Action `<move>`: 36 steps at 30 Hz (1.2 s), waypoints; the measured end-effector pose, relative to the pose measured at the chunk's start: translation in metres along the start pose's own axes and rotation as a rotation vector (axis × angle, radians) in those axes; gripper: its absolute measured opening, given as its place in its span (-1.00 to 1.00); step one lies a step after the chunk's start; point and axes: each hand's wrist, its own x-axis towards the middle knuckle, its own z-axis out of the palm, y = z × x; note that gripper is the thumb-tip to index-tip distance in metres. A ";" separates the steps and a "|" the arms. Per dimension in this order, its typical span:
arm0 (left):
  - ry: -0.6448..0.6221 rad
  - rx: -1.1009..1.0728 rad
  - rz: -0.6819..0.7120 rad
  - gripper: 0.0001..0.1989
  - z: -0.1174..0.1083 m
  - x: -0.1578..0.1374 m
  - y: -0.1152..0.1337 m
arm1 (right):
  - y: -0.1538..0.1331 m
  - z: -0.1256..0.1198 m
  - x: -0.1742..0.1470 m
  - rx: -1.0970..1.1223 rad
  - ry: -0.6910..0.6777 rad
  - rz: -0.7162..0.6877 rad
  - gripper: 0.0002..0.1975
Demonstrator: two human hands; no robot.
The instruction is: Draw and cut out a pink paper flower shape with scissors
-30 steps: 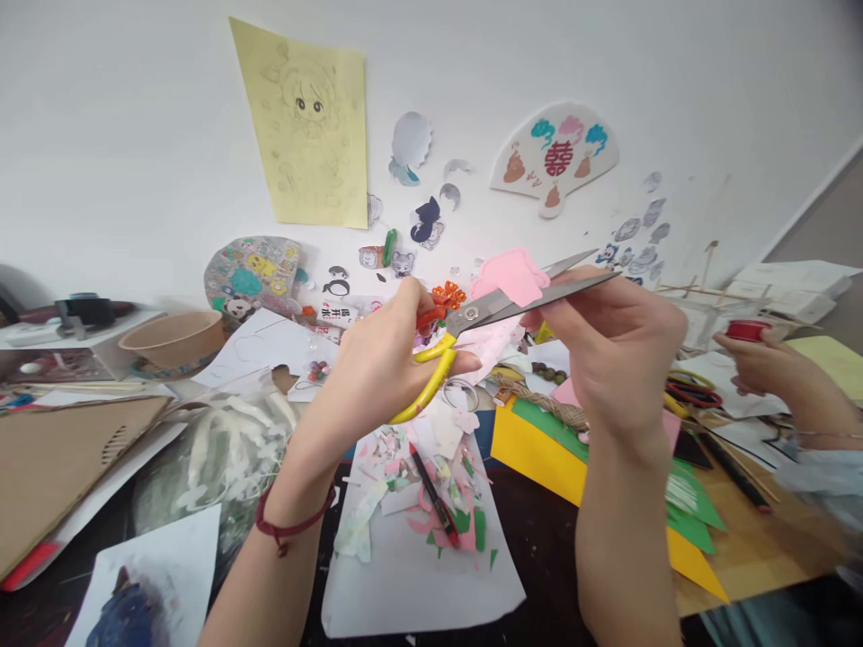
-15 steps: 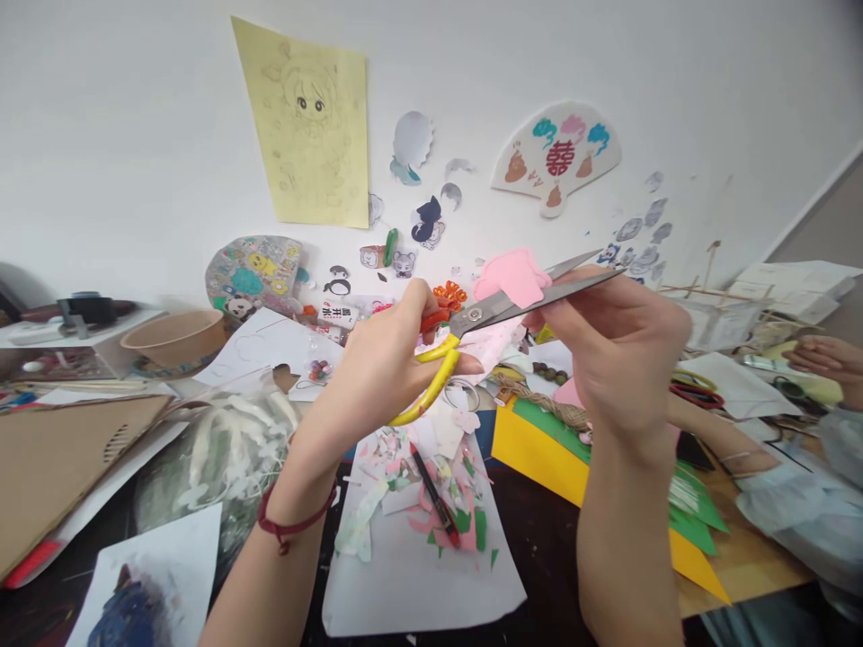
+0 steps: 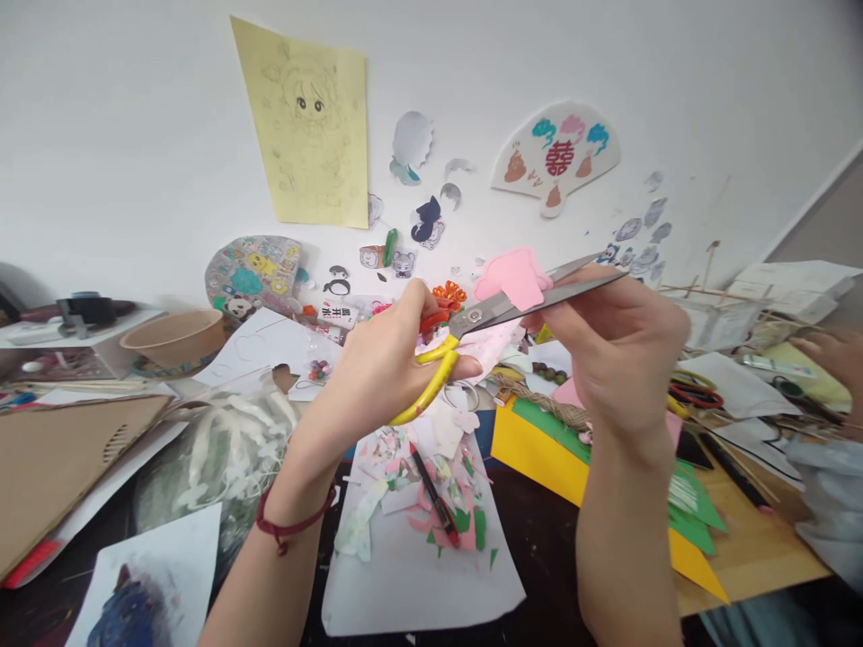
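In the head view, my left hand is closed round the yellow and red handles of a pair of scissors. The blades are slightly parted and point to the right. A small pink paper cutout with a wavy edge lies at the blades, partly between them. My right hand pinches the lower right of the pink paper between thumb and fingers, some of which are hidden behind it. Under both hands, a white sheet bears several green, pink and white paper scraps and a dark marker.
On the left are a plastic bag of white pieces, cardboard and a brown bowl. Yellow card and twisted rope lie right of the scraps. Another person's hand is at the far right.
My hands, the scissors and the pink paper have hardly moved. The other person's arm at the right has drawn back, uncovering a dark pen on the table.
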 end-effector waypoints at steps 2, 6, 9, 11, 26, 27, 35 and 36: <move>-0.005 0.003 0.000 -0.54 0.000 0.000 -0.001 | 0.000 0.001 0.000 -0.005 -0.001 -0.004 -0.82; -0.001 0.007 0.003 -0.55 0.000 -0.001 -0.001 | -0.001 0.001 0.000 -0.013 -0.006 0.002 -0.84; 0.005 0.010 0.020 -0.54 0.001 -0.001 -0.001 | -0.001 0.001 0.000 -0.013 0.002 0.005 -0.84; 0.004 0.023 0.022 -0.53 0.001 -0.001 -0.002 | 0.000 0.001 0.000 -0.027 0.011 -0.002 -0.86; 0.028 0.039 0.071 -0.56 0.001 0.000 -0.002 | -0.001 -0.002 -0.001 -0.125 0.008 0.022 -0.96; 0.028 0.041 0.070 -0.57 0.001 0.000 -0.002 | 0.000 -0.002 -0.001 -0.116 0.006 0.017 -0.95; 0.032 0.045 0.065 -0.56 0.001 0.000 -0.002 | 0.000 -0.003 -0.001 -0.144 0.008 0.020 -0.96; 0.031 0.045 0.065 -0.56 0.001 0.000 -0.002 | 0.000 -0.003 -0.001 -0.143 0.009 0.012 -0.95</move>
